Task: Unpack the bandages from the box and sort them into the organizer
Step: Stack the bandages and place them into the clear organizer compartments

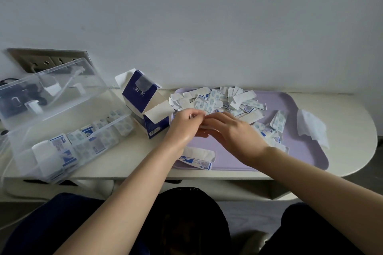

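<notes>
A heap of white-and-blue bandage wrappers [219,100] lies on the lilac tray [306,151]. My left hand [183,122] and my right hand [232,130] meet over the tray's near-left part, fingers curled around a small bunch of bandages [204,125] between them. The opened blue-and-white bandage box [145,105] stands just left of my left hand. Further left, the clear plastic organizer [68,136] has its lid up and holds rows of bandages in its compartments. More bandages [196,159] lie at the tray's front edge.
A crumpled white tissue [313,128] lies on the tray's right side. A wall socket panel [47,62] and dark cables sit behind the organizer. The cream table [352,126] ends close to my lap, rounded at the right.
</notes>
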Available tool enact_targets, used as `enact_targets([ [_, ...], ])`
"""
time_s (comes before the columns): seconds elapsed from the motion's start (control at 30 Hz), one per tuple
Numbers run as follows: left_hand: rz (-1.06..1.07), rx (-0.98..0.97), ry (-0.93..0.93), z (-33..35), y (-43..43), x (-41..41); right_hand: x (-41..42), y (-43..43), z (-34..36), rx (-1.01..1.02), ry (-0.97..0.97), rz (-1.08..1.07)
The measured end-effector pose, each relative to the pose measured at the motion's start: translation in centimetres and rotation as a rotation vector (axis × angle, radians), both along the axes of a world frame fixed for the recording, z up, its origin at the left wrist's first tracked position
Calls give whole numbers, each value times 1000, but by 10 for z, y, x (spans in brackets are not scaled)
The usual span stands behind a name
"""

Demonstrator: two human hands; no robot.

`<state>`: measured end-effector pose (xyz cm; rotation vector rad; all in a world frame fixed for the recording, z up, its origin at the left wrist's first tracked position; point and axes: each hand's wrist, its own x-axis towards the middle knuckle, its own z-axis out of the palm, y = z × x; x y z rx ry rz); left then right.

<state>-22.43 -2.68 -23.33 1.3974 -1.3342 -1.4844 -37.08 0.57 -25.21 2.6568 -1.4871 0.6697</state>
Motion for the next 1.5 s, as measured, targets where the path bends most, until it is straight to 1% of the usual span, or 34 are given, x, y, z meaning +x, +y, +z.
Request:
enact_targets([
  [0.07,-7,-3,41,1,0,2,-1,1,2,96,-115,-16],
  [0.13,-30,-28,31,0,1,4,-2,1,3,150,-212,-53],
  [0.2,-47,-87,-48,0,1,5,-3,0,4,184,-275,-83],
  [0.27,-60,-156,-129,-3,1,4,-4,-2,6,205,-293,-111],
  [0.43,-131,-281,-264,-10,1,3,-5,-4,11,296,-195,-187],
  [0.5,-140,-324,-286,-11,2,3,-6,-5,12,315,-182,-222],
  [0.57,-161,-368,-301,-11,3,3,-8,-5,12,299,-152,-239],
  [0.73,-221,-474,-413,-10,6,1,-10,-5,10,225,-98,-232],
  [0.8,-256,-514,-520,-12,6,2,-10,-6,6,202,-65,-230],
  [0.9,-343,-525,-818,-22,6,7,-9,-5,0,213,2,-224],
  [0.97,-367,-495,-926,-27,6,10,-7,-3,-3,251,46,-219],
  [1.03,-361,-485,-993,-30,5,13,-6,-2,-6,307,80,-234],
  [1.13,-383,-473,-1020,-32,3,15,-7,-1,-12,382,119,-274],
  [1.2,-400,-452,-1021,-30,2,14,-8,-1,-15,394,107,-297],
  [1.37,-460,-361,-900,-31,4,5,-4,1,-17,402,23,-330],
  [1.5,-498,-372,-873,-32,7,0,2,3,-15,387,4,-316],
])
